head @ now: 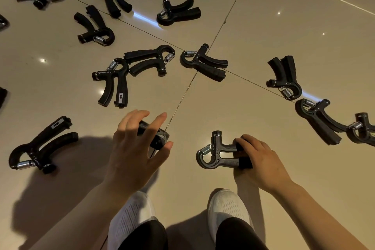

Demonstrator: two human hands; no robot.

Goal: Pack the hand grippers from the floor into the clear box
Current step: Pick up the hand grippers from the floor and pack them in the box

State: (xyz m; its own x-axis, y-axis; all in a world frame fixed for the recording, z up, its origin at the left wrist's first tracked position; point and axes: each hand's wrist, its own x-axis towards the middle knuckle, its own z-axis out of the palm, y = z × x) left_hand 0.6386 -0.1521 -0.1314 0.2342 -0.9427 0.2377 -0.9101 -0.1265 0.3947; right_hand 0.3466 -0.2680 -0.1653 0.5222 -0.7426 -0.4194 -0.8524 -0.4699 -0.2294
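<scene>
- Head view: your left hand hangs over a black hand gripper just left of the tile seam, fingers spread and bent around it, thumb at its near end; it pinches the gripper loosely, though contact under the palm is hidden.
- Your right hand rests on the floor, fingers curled round the two handles of a second hand gripper, whose spring end points left.
- Many other hand grippers lie scattered on the tiles: an overlapping pair ahead of your left hand, one on the seam crossing, one at far left, several at right.
- Your white shoes stand just below the hands.
- The clear box does not show here.
</scene>
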